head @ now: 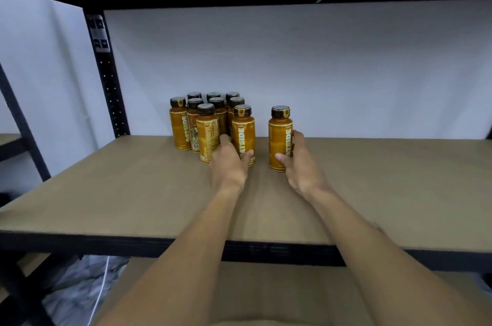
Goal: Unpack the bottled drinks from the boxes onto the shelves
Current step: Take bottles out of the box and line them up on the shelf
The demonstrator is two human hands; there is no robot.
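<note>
Several orange bottles with dark caps stand upright in a cluster [202, 123] toward the back left of the tan shelf board [133, 187]. My left hand [229, 163] grips the front-right bottle of the cluster [243, 131], thumb on its right side and fingers reaching between it and its left neighbour. A separate bottle [280, 136] stands upright a little to the right of the group, and my right hand [298, 163] holds it with the thumb in front and the fingers round its right side.
A black perforated upright post [106, 72] rises at the shelf's back left, with a pale wall behind. The shelf above hangs close overhead. The black front rail [159, 244] runs below my forearms. A lower shelf board [266, 293] and crumpled plastic [77, 293] lie underneath.
</note>
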